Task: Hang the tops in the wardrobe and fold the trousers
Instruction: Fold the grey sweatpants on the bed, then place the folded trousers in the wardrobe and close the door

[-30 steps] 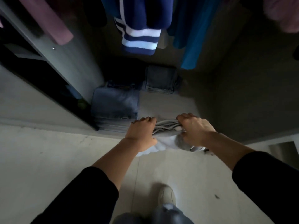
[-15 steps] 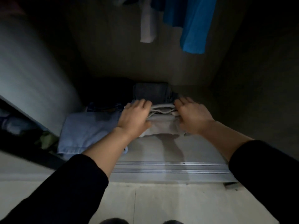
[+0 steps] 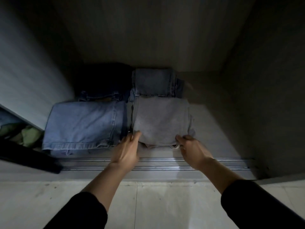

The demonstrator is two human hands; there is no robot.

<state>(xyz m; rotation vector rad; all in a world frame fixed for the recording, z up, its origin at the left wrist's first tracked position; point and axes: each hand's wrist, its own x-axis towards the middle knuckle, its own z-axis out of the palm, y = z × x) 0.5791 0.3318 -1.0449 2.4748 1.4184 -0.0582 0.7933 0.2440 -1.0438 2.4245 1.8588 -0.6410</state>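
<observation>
Your left hand (image 3: 127, 151) is blurry, fingertips at the front-left corner of the folded grey trousers (image 3: 160, 119), can't tell if it's actually gripping. Just left of it sit the light blue jeans (image 3: 82, 124), right beside the trousers. Those lie flat on the wardrobe floor (image 3: 214, 129) between your hands. Your right hand (image 3: 193, 149) has fingers curled round the front-right corner.

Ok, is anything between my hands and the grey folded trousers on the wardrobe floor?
Nothing visible. The left hand touches the near left corner of the grey trousers and the right hand grips their near right edge. The light blue jeans lie close on their left and the darker jeans behind, neither in the way.
</observation>
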